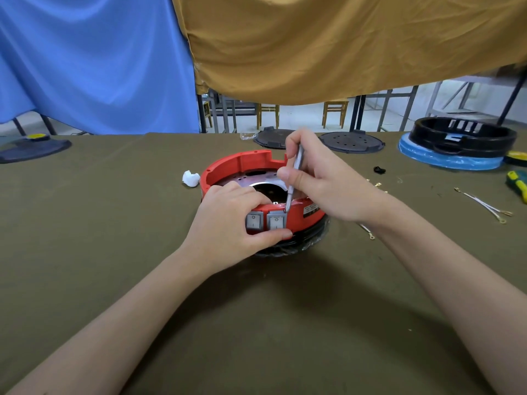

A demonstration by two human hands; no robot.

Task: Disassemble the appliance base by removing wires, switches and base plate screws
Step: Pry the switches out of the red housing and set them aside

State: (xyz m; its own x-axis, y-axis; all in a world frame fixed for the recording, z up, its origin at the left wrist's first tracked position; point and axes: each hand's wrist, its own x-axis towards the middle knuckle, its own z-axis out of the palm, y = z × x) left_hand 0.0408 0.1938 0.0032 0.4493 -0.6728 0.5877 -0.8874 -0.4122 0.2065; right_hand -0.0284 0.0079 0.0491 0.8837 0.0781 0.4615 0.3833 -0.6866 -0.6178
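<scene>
You are on the switch step. The red plastic appliance base (pixel 265 192) sits near the middle of the desk (pixel 114 223), a round shell with a dull metal plate inside and a black ring beneath it. Two grey rocker switches face you in its near wall: the left switch (pixel 254 220) and the right switch (pixel 275 222), both still seated.

Your left hand (pixel 231 220) steadies the shell, fingers curled over the rim above the switches and thumb pressed under the right one. Your right hand (pixel 316 178) pinches a slim metal tool (pixel 293 178) like a pen, its tip at the top right corner of the right switch, at the seam with the red wall.

The next move likely calls for a careful pry: lever the clip inward while the left thumb pushes the switch out. Smooth plastic gives little purchase, so the tip may slip.

Loose white wires with brass terminals (pixel 484 206) lie toward the desk's right edge, well apart from the base, so the wiring looks at least partly done. A crumpled white tissue (pixel 191 178) lies just left of the shell.
</scene>
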